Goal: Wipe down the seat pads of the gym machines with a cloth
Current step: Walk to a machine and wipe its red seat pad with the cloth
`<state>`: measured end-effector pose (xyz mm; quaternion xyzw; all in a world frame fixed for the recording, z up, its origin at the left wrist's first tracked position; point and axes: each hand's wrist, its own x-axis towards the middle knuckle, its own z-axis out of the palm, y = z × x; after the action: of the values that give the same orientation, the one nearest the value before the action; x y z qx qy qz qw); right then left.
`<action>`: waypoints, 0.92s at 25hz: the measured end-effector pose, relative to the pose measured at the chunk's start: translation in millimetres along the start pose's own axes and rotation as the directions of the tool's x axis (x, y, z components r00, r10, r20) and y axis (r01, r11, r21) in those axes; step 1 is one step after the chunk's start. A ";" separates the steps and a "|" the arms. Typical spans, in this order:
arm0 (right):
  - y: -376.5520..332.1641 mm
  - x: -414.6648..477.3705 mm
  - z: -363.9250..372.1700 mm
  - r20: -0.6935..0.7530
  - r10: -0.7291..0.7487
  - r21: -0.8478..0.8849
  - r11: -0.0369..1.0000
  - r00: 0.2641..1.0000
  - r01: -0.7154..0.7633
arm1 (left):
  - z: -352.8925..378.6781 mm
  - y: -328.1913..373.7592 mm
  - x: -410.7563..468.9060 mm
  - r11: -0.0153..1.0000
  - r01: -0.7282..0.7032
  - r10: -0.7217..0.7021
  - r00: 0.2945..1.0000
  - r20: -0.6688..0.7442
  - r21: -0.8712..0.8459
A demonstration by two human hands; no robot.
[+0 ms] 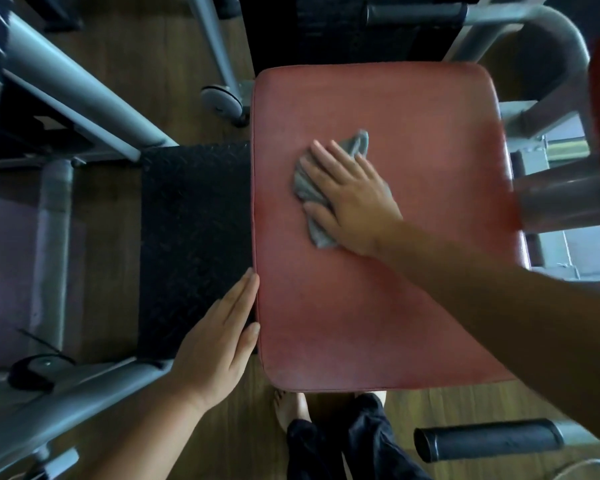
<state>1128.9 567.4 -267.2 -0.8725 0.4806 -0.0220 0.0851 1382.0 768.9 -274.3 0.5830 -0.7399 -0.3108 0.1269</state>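
The fingers [326,157] of the right hand [354,195] lie straight and a little spread, pressing flat on a crumpled grey cloth [307,185]. They do not curl around it. The palm covers most of the cloth, and only some folds show beyond the fingertips and beside the thumb. I think the flat hand is chosen so that the pressure goes over a wide area and the cloth slides together with the hand.

The cloth lies on the upper middle part of a red, padded rectangular seat pad [378,323] with rounded corners. This is the surface to be wiped. From the position I judge that the wiping is in progress. The near half of the pad has no cloth on it, and I cannot tell whether it is already clean.

The fingers [243,292] of the left hand [219,348] are also straight and closed together. They rest against the left edge of the pad, with the thumb touching the rim, and hold nothing. Probably this hand steadies the pad or the body during the strokes.

Just beside the pad on the left is a black textured metal plate [194,237]. Around it stand grey metal frame tubes [84,88] on a brown wooden floor [125,53], and a black foam-covered handle [488,439] is near the lower right.
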 end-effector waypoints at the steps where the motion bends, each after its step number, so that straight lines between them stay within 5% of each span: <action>1: 8.3 28.9 -6.4 -0.003 0.031 -0.002 1.000 1.000 -0.031 | 1.1 -0.4 -0.2 1.000 -0.003 0.003 1.000 -0.005 0.002; 5: 3.9 123.7 -22.2 0.038 0.352 0.063 0.933 0.935 -0.353 | 4.7 -0.1 -1.0 1.000 0.001 -0.001 1.000 -0.026 0.001; 10: -60.4 -30.7 3.3 0.069 0.027 0.012 1.000 0.997 -0.028 | 2.6 -1.4 -1.4 1.000 -0.004 0.004 1.000 -0.007 -0.008; 14: -61.8 -136.1 10.1 0.138 0.019 0.032 0.999 0.990 -0.023 | -1.7 -0.6 -1.3 1.000 0.027 -0.028 0.999 0.036 0.011; 19: -64.0 -133.7 10.3 0.037 0.057 0.236 0.970 0.998 -0.065 | -18.1 16.7 0.6 0.986 0.109 -0.126 0.983 0.134 0.123; 23: -71.9 -130.1 -24.9 0.086 0.246 0.416 0.872 0.966 -0.259 | -48.4 52.6 7.7 0.950 0.190 -0.242 0.950 0.198 0.249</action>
<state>1116.1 711.5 -224.8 -0.7632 0.5725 -0.1012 0.2820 1365.1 753.2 -206.2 0.6324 -0.7115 -0.3004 -0.0603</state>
